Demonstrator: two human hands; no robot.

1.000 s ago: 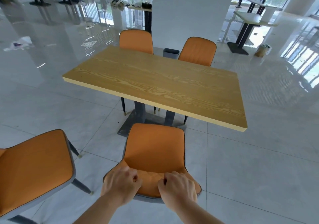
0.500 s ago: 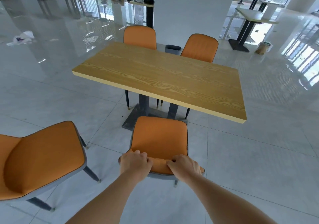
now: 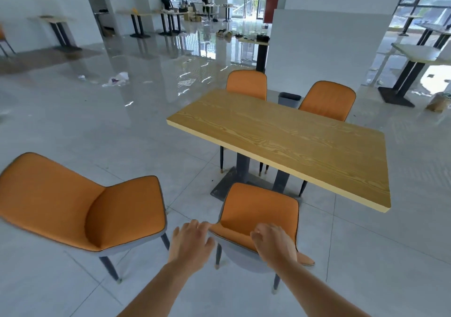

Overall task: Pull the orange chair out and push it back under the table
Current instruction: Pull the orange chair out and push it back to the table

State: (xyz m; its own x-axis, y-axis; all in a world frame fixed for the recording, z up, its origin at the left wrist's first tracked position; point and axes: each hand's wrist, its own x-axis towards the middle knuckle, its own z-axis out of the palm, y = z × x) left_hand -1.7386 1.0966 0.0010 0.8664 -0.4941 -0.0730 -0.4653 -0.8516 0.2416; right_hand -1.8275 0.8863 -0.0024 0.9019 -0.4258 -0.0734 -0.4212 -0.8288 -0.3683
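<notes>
The orange chair [image 3: 260, 207] with a grey shell stands right in front of me, facing the wooden table [image 3: 292, 141]. Its seat front sits close to the table's near edge and the tabletop does not cover it. My left hand [image 3: 192, 241] is off the backrest, fingers spread, fingertips beside the backrest's left corner. My right hand [image 3: 274, 241] lies over the top edge of the backrest with its fingers curled on it.
A second orange chair [image 3: 80, 209] stands pulled out to my left. Two more orange chairs [image 3: 246, 83] [image 3: 328, 99] are at the table's far side, with a grey bin [image 3: 289, 99] between them. The table's dark base [image 3: 227, 187] is ahead of the chair. White pillar behind.
My left hand has let go of the backrest and opened. The chair has moved away from me toward the table. The view has lifted and swung left.
</notes>
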